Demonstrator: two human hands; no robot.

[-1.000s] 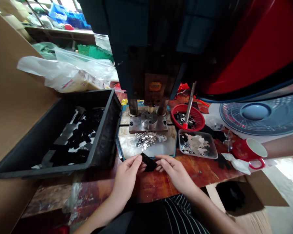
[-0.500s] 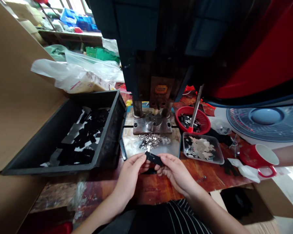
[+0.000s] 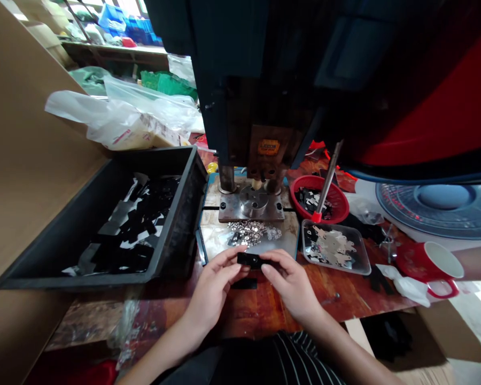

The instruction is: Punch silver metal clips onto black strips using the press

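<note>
Between my two hands is a small black rectangular piece (image 3: 249, 260) with small holes, held level just in front of the press's base plate. My left hand (image 3: 220, 275) pinches its left end, and my right hand (image 3: 286, 272) grips the right end between thumb and fingers. Below it, a second flat black strip (image 3: 245, 283) lies on the table near the front edge of the press. Behind my fingers, a heap of small shiny metal parts (image 3: 250, 232) rests on the plate. The round metal die (image 3: 253, 201) sits beyond that heap, under the press head.
On the left stands a deep black bin (image 3: 172, 240) with black and grey pieces. To the right are a red basket (image 3: 340, 214), a clear tray (image 3: 363, 262) of flat metal parts and a red mug (image 3: 417, 262). The press (image 3: 232, 107) towers ahead.
The black piece has been turned from slanted to nearly level, its face tipped differently. My fingers have shifted on it, and the black strip below is more visible.
</note>
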